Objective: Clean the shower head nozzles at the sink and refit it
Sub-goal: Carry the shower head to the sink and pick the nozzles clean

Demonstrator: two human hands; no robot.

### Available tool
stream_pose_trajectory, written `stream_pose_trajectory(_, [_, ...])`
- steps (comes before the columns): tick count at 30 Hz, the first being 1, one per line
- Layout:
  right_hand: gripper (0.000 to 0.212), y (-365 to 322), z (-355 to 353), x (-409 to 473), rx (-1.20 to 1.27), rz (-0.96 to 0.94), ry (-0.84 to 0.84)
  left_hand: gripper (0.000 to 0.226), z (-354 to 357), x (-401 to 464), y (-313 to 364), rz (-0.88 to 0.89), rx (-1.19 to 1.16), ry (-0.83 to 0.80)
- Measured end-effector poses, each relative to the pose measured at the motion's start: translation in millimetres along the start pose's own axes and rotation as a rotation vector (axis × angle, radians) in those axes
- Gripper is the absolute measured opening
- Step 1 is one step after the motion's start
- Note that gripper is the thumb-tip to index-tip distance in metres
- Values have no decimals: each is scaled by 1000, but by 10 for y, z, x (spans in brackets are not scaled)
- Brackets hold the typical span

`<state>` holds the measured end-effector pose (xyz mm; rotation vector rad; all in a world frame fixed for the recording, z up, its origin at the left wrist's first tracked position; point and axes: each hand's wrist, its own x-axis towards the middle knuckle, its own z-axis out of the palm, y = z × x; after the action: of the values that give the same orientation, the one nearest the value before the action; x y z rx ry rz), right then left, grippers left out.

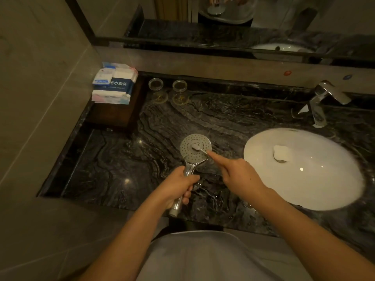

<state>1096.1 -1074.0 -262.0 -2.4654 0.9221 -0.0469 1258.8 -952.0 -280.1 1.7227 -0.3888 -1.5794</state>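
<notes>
The shower head (pixel 195 148) is held face-up over the dark marble tabletop (pixel 113 159), left of the sink (pixel 324 189). Left hand (pixel 178 187) is wrapped around the chrome handle: rigid, likely slippery when wet. Right hand (pixel 235 173) pinches a toothbrush (pixel 199 149), bristles at the faceplate centre.

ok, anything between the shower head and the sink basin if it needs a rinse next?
Nothing visible. The shower head, held by the left hand with the right hand brushing its face, has only bare countertop between it and the sink basin.
</notes>
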Motion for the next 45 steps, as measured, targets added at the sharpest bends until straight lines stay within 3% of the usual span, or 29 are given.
stream_pose_trajectory(6, [66, -251, 180, -146, 79, -80, -71, 9, -39, -13, 122, 30, 9, 23])
stream_pose_trajectory(12, [62, -121, -71, 27, 96, 59, 124, 10, -92, -15, 156, 40, -7, 59])
stream_pose_trajectory(16, [67, -243, 107, -187, 104, -71, -43, 7, -74, -37, 132, 36, -54, 27])
stream_pose_trajectory(22, [64, -179, 118, -70, 225, 89, 194, 13, 74, -49, 108, 28, -270, 51])
stream_pose_trajectory(27, [65, -377, 357, -225, 283, -10, 62, 9, 150, -78, 104, 21, -358, 73])
stream_pose_trajectory(33, [66, -236, 230, -87, 271, 88, 165, 14, 218, -85, 41, -16, -464, 125])
stream_pose_trajectory(38, [68, -309, 420, -287, 263, -20, 22, 10, 171, -92, 20, -48, -538, 98])
stream_pose_trajectory(45, [64, -255, 260, -126, 243, 42, 138, 20, 183, -131, 32, -57, -546, 60])
